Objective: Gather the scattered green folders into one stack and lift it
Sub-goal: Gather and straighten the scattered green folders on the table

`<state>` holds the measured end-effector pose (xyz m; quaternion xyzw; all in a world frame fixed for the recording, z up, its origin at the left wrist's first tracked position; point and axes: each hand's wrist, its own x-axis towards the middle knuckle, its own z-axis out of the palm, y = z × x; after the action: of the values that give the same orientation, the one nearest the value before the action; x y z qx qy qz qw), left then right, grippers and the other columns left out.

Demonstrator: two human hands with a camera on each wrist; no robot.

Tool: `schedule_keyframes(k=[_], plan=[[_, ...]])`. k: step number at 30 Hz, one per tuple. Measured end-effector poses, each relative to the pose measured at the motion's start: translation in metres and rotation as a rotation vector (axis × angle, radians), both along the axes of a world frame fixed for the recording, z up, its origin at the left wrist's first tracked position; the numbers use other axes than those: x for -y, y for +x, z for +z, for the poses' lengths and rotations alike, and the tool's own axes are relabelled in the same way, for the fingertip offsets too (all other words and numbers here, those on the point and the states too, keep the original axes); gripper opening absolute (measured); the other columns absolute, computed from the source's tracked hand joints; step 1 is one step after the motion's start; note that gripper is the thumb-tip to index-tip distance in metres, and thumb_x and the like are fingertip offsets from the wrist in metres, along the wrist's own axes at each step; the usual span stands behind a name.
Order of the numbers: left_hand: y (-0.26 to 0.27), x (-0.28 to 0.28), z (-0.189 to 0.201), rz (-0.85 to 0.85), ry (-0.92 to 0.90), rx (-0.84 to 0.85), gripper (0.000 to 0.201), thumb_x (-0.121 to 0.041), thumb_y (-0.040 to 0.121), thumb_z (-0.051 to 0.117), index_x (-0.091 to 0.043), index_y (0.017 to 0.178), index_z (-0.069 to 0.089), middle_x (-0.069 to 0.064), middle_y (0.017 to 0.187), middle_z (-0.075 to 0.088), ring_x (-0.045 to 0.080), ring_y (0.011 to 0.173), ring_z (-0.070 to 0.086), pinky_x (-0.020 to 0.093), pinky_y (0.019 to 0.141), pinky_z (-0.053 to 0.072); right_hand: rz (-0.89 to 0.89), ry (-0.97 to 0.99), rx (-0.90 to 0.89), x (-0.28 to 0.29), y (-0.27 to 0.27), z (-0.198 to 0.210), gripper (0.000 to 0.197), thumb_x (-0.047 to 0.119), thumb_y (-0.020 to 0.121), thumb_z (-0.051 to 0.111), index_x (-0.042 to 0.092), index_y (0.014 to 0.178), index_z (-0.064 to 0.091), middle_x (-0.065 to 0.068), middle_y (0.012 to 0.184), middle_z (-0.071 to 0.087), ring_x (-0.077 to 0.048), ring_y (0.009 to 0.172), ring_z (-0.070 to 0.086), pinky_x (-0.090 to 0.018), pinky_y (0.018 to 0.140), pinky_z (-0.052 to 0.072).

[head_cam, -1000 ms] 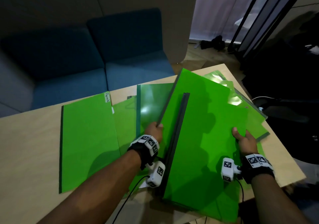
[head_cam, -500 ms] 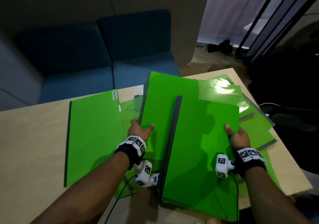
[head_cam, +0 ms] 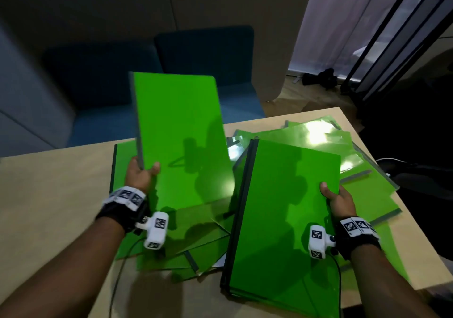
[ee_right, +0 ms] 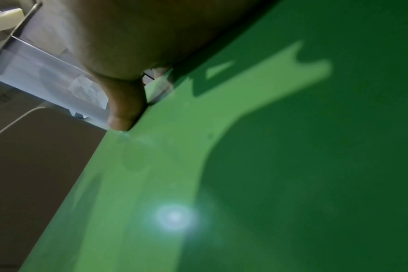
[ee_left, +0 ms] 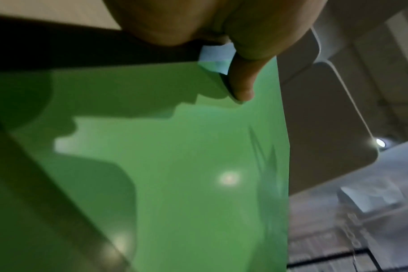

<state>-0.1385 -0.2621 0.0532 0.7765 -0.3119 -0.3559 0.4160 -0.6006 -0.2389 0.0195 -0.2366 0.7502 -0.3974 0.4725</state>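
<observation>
My left hand (head_cam: 141, 173) grips one green folder (head_cam: 181, 138) by its dark spine edge and holds it raised and tilted above the table's left half; its thumb (ee_left: 241, 86) lies on the green cover (ee_left: 175, 165). My right hand (head_cam: 335, 196) grips the right edge of a stack of green folders (head_cam: 282, 209) with a black spine, thumb (ee_right: 124, 110) on the top cover (ee_right: 245, 165). Several more green and clear-green folders (head_cam: 316, 133) lie scattered beneath and behind. Another green folder (head_cam: 122, 160) lies flat under the raised one.
The light wooden table (head_cam: 49, 195) has bare surface at the left. A blue sofa (head_cam: 117, 72) stands behind it. The table's right edge (head_cam: 414, 249) drops off next to dark floor with cables. A cable (head_cam: 117, 278) trails from my left wrist.
My left hand has lifted one folder up and to the left, apart from the stack. The right hand still holds the stack, now lying a little further right.
</observation>
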Motion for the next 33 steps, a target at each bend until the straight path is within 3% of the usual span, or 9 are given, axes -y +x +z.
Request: schedule_keyframes(k=[5, 8, 10, 15, 17, 21, 25, 30, 33], plan=[[0.077, 0.004, 0.026, 0.089, -0.275, -0.133, 0.037, -0.015, 0.080, 0.068, -0.009, 0.114, 0.055, 0.011, 0.115, 0.063, 0.031, 0.106, 0.058, 0.048, 0.092, 0.045, 0.083, -0.050, 0.009, 0.015, 0.042, 0.002, 0.086, 0.045, 0.085, 0.069, 0.008, 0.150, 0.027, -0.016, 0.155, 0.032, -0.036, 0.139, 0.035, -0.053, 0.112, 0.031], [0.086, -0.003, 0.029, 0.025, -0.345, -0.261, 0.057, -0.017, 0.080, 0.068, -0.010, 0.132, 0.045, 0.014, 0.133, 0.055, 0.034, 0.122, 0.052, 0.055, 0.101, 0.039, 0.127, -0.102, -0.010, 0.027, 0.063, -0.033, 0.124, 0.080, 0.046, 0.075, 0.007, 0.141, 0.043, -0.018, 0.141, 0.052, -0.034, 0.124, 0.054, -0.056, 0.103, 0.043], [0.069, -0.017, 0.024, -0.107, -0.322, -0.302, 0.055, -0.008, 0.082, 0.064, -0.016, 0.133, 0.046, 0.012, 0.133, 0.056, 0.032, 0.122, 0.053, 0.052, 0.099, 0.041, 0.188, -0.090, 0.027, 0.040, 0.067, -0.084, 0.133, 0.084, 0.036, 0.075, 0.009, 0.141, 0.043, -0.017, 0.141, 0.052, -0.032, 0.124, 0.055, -0.057, 0.102, 0.045], [0.021, -0.079, -0.023, -0.248, 0.012, -0.233, 0.060, -0.031, 0.061, 0.077, -0.021, 0.116, 0.055, 0.010, 0.115, 0.063, 0.032, 0.111, 0.058, 0.048, 0.096, 0.044, 0.267, -0.013, 0.066, 0.019, 0.151, -0.004, 0.093, 0.047, 0.081, 0.072, 0.006, 0.151, 0.026, -0.016, 0.157, 0.027, -0.035, 0.140, 0.034, -0.051, 0.112, 0.032], [0.004, -0.103, -0.030, -0.244, 0.152, -0.249, 0.062, -0.023, 0.074, 0.075, -0.017, 0.129, 0.046, 0.006, 0.127, 0.056, 0.031, 0.122, 0.050, 0.046, 0.102, 0.039, 0.293, 0.001, 0.051, 0.014, 0.165, -0.002, 0.083, 0.040, 0.089, 0.065, 0.006, 0.152, 0.022, -0.016, 0.158, 0.024, -0.036, 0.142, 0.029, -0.050, 0.112, 0.030], [-0.014, -0.138, -0.042, -0.298, 0.320, -0.175, 0.063, -0.024, 0.090, 0.061, -0.018, 0.142, 0.026, -0.001, 0.139, 0.041, 0.025, 0.132, 0.039, 0.046, 0.110, 0.030, 0.289, 0.022, 0.055, 0.005, 0.180, -0.006, 0.079, 0.042, 0.092, 0.059, 0.006, 0.152, 0.022, -0.016, 0.158, 0.025, -0.036, 0.142, 0.029, -0.049, 0.114, 0.030], [-0.017, -0.158, -0.049, -0.586, 0.505, 0.029, 0.094, -0.055, 0.080, 0.060, -0.010, 0.146, 0.011, 0.009, 0.151, 0.032, 0.028, 0.135, 0.037, 0.039, 0.111, 0.033, 0.281, 0.044, 0.030, -0.006, 0.185, -0.012, 0.081, 0.044, 0.091, 0.060, 0.005, 0.151, 0.023, -0.017, 0.156, 0.028, -0.037, 0.139, 0.035, -0.049, 0.111, 0.033], [-0.012, -0.162, -0.062, -0.723, 0.596, 0.252, 0.083, -0.057, 0.081, 0.058, -0.014, 0.142, 0.020, 0.007, 0.149, 0.037, 0.024, 0.132, 0.043, 0.041, 0.109, 0.037, 0.329, 0.071, 0.003, -0.019, 0.191, -0.013, 0.100, 0.048, 0.080, 0.071, 0.007, 0.152, 0.016, -0.016, 0.158, 0.024, -0.036, 0.140, 0.035, -0.052, 0.111, 0.034], [-0.004, -0.153, -0.052, -0.919, 0.705, 0.504, 0.085, -0.078, 0.074, 0.041, -0.017, 0.134, 0.036, 0.004, 0.140, 0.048, 0.023, 0.122, 0.051, 0.040, 0.102, 0.043, 0.389, 0.062, -0.103, -0.020, 0.191, -0.011, 0.096, 0.049, 0.083, 0.068, 0.007, 0.153, 0.017, -0.014, 0.159, 0.021, -0.035, 0.144, 0.025, -0.048, 0.112, 0.029]])
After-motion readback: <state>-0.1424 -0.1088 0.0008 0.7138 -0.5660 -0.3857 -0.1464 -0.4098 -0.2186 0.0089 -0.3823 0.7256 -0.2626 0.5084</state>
